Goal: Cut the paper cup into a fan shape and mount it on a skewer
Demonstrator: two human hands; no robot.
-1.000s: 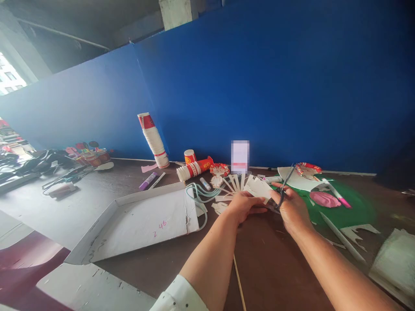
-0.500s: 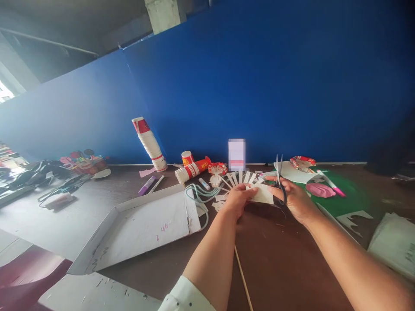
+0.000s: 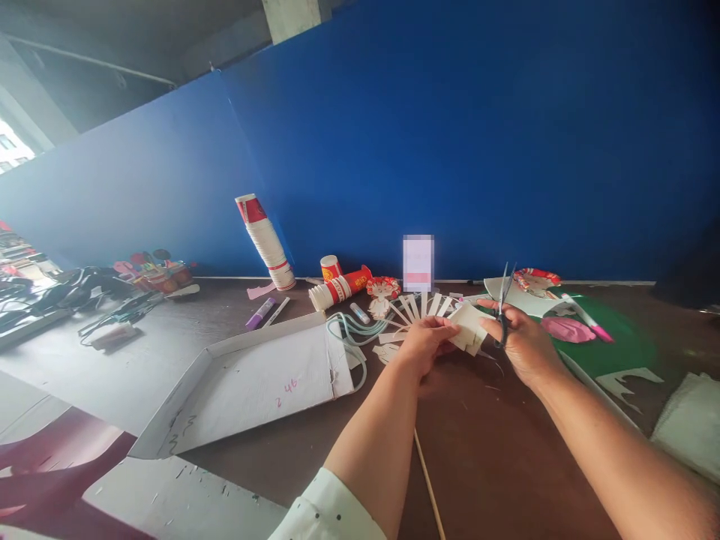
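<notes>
One paper (image 3: 468, 328) has turned near perhaps six strips (image 3: 424, 303).

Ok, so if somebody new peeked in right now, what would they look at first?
Probably the huge blue wall stretching behind the dark table, with a tall stack of cups in front of it, left of the picture's middle. Next, their eyes might drop to the front, where the left hand holds white paper and the right hand holds scissors, blades pointing up.
</notes>
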